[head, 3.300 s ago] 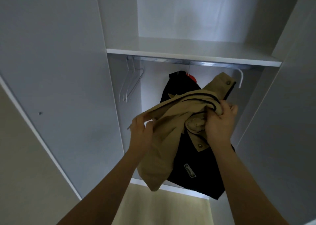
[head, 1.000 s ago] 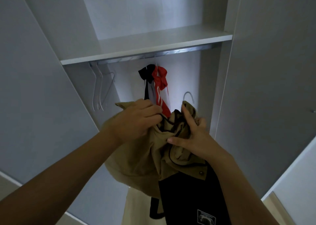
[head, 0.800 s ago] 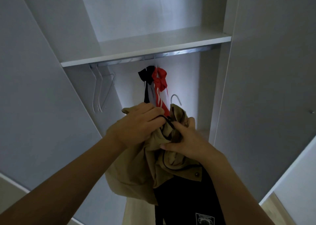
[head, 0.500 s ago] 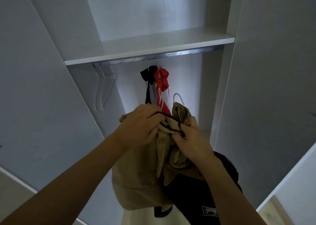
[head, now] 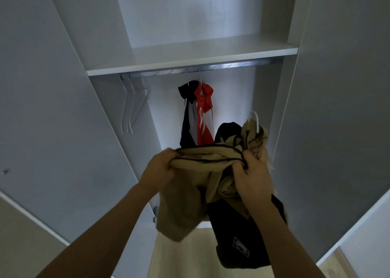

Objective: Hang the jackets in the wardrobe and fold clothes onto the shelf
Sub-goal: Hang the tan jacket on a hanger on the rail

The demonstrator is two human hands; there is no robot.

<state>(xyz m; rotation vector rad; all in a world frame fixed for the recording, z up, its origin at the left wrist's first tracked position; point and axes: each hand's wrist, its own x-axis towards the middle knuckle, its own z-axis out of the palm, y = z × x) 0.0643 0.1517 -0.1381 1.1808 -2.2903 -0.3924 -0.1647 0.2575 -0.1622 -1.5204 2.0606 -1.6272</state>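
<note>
Your left hand (head: pixel 160 167) is fisted tight on one end of the tan jacket (head: pixel 185 195), knuckles up, a thick fold of the dark-trimmed edge bunched in its grip. Your right hand (head: pixel 252 178) is clenched on the other end of that same edge, thumb pressed into the cloth, and the stretch of fabric between your two fists runs almost level. Below your hands the tan jacket hangs loose and crumpled, one flap dropping under your left wrist. It sits on a white hanger (head: pixel 254 120), whose hook pokes up out of the collar just above your right hand, free in the air and well below the rail. A black garment (head: pixel 238 233) with a small patch near its lower edge hangs beside the tan cloth under your right forearm, and more black cloth shows behind the collar; whether it shares the hanger, you cannot tell.

Beyond your hands, a black jacket (head: pixel 186 117) and a red jacket (head: pixel 203 113) hang side by side, touching, from the metal rail (head: pixel 232 65). At the rail's left end hang bare wire hangers (head: pixel 132 106). The white shelf (head: pixel 190 55) sits directly over the rail, and the wardrobe doors (head: pixel 52 108) stand open on both sides.
</note>
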